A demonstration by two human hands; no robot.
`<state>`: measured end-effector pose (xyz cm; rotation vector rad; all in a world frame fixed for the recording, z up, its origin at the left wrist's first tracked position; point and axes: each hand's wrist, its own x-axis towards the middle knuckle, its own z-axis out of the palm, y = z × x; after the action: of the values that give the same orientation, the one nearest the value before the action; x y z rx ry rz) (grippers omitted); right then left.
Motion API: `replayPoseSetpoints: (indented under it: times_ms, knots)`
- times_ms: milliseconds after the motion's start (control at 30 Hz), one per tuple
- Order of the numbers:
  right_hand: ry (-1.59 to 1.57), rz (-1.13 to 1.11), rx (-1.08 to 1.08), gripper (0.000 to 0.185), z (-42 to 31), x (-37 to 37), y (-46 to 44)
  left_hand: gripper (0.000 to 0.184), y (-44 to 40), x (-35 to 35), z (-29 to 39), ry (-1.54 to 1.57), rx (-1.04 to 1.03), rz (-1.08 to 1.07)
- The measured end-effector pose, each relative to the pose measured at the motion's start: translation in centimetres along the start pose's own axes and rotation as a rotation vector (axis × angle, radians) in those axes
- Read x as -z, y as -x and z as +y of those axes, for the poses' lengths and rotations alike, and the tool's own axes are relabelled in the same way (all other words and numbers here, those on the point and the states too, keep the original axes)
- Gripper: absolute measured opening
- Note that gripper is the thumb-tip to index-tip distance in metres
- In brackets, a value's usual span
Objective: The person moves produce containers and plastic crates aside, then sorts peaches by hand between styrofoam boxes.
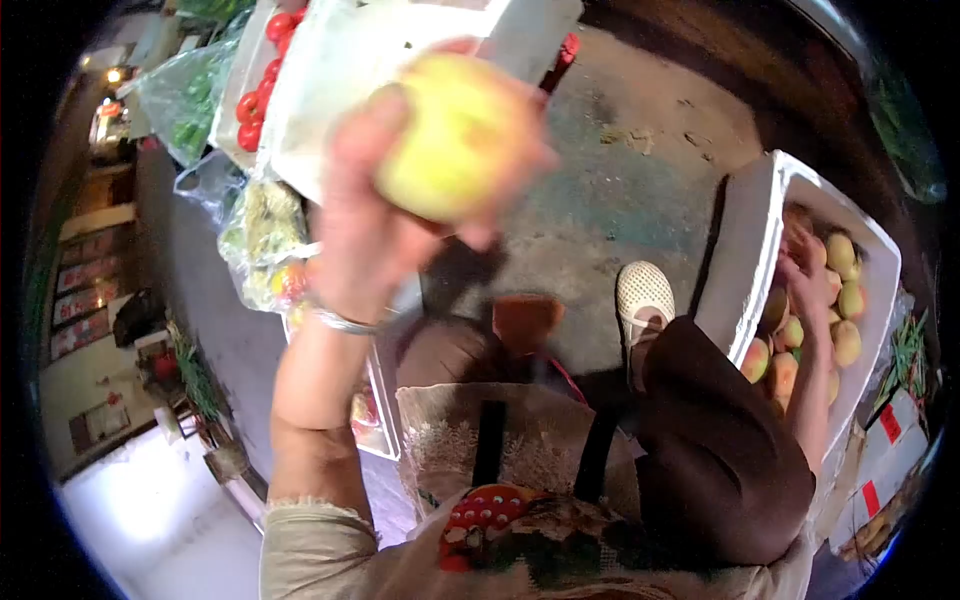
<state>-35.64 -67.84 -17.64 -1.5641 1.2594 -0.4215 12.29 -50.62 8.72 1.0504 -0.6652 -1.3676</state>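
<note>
My left hand [355, 190] is raised in front of me, its fingers wrapped around a large yellow peach [450, 140]. The peach and fingers are blurred by motion. On the right, my right hand [803, 265] reaches down into a white foam box [740, 255] among several yellow-green peaches [846, 300] with a red blush. Its fingers are bent over the pile at the box's far end, and what they grip is partly hidden.
A white foam box lid or tray [330, 60] and red tomatoes [262, 95] lie at upper left. Bagged greens [190, 110] and a bagged pale vegetable [265, 225] stand nearby. My shoe [645, 290] rests on the concrete floor [640, 180]. Spring onions [910, 350] lie at far right.
</note>
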Motion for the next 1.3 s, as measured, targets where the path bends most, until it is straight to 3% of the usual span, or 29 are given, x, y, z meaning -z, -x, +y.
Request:
replayPoseSetpoints:
  times_ms: [33,67,100,133,167,233,300,333,367,400,500,533,567,667,733,767,833,933,967,1033,1067,1133,1167,1233,1300]
  knots:
    - [0.031,-0.062,-0.025,0.060,2.8,0.3,-0.3,0.079,-0.2,1.5,1.3,-0.255,-0.095,0.133]
    - [0.297,-0.047,0.067,0.064,2.0,0.0,-0.1,0.057,-1.0,2.6,1.4,-0.268,-0.208,0.286]
    - [0.570,-0.037,0.147,0.068,0.2,-1.1,0.0,0.052,-2.1,4.0,2.0,-0.414,-0.217,0.385]
    - [0.792,-0.064,0.084,0.071,-0.7,-1.7,-0.5,0.048,-3.3,6.9,2.1,-0.519,-0.215,0.401]
    - [0.827,-0.057,0.041,0.071,-1.0,-2.2,-0.6,0.049,-4.1,8.1,2.0,-0.674,-0.138,0.489]
    - [0.917,-0.147,0.053,0.070,-0.3,-2.3,-1.0,0.051,-6.3,11.9,0.4,-0.984,-0.070,0.503]
    - [0.992,-0.285,-0.144,0.060,-5.5,-3.5,-0.3,0.050,-8.1,16.3,-1.4,-1.256,-0.202,0.391]
    - [1.023,-0.226,-0.037,0.054,-4.7,-3.9,0.3,0.051,-8.5,16.5,-2.0,-1.509,-0.275,0.412]
    - [1.044,-0.264,-0.130,0.052,-6.9,-4.5,0.7,0.050,-9.1,17.3,-1.9,-1.710,-0.328,0.346]
    - [1.132,-0.170,0.028,0.050,-1.9,-5.1,-0.3,0.049,-9.2,16.9,-1.9,-1.656,-0.302,0.337]
    - [1.034,-0.114,0.129,0.048,-2.3,-5.0,0.6,0.047,-9.0,16.9,-2.1,-1.428,-0.272,0.297]
    - [0.914,-0.053,0.132,0.050,-2.3,-5.0,1.0,0.046,-8.4,15.0,-1.6,-1.537,-0.306,0.293]
    - [0.870,0.019,0.177,0.058,-2.4,-4.6,1.5,0.045,-7.8,13.0,-1.6,-1.475,-0.270,0.399]
    - [0.325,0.162,-0.044,0.070,-4.0,-1.7,2.8,0.044,-5.3,6.7,-1.1,-1.320,-0.357,0.424]
    - [-0.252,0.255,-0.201,0.061,-4.7,0.1,3.2,0.045,-4.2,2.6,-1.8,-1.307,-0.549,0.350]
    - [-0.527,0.272,-0.259,0.059,-7.0,1.6,3.5,0.046,-3.2,-1.5,-3.8,-1.125,-0.477,0.156]
    - [-0.559,0.174,-0.260,0.065,-11.7,2.3,5.2,0.051,-3.1,-5.0,-6.4,-0.590,-0.156,-0.046]
    - [-1.079,-0.350,0.172,0.080,-17.0,1.5,7.4,0.082,-3.4,-8.8,-10.0,-0.003,0.211,-0.235]
    - [-1.080,-0.346,0.174,0.080,-16.5,1.6,7.0,0.088,-3.5,-9.5,-10.2,0.143,0.299,-0.276]
    - [-0.380,0.205,-0.001,0.076,-13.9,1.6,4.4,0.085,-3.1,-11.2,-9.8,0.345,0.340,-0.212]
    - [-0.132,0.292,0.022,0.071,-10.2,1.7,3.1,0.078,-4.0,-7.3,-9.9,0.470,0.405,-0.421]
    - [0.417,0.314,-0.017,0.069,-7.7,0.9,2.5,0.072,-2.3,-6.2,-7.9,0.289,0.269,-0.181]
    - [0.430,0.276,-0.037,0.064,-6.1,0.2,2.0,0.071,-2.0,-4.8,-6.6,0.259,0.232,-0.150]
    - [0.786,0.272,-0.235,0.062,-2.8,-1.7,0.8,0.063,-1.4,-2.4,-3.3,0.002,0.039,0.006]
    - [1.097,0.337,-0.064,0.060,-1.1,-3.6,1.2,0.053,-1.9,0.9,-0.3,-0.330,-0.102,0.339]
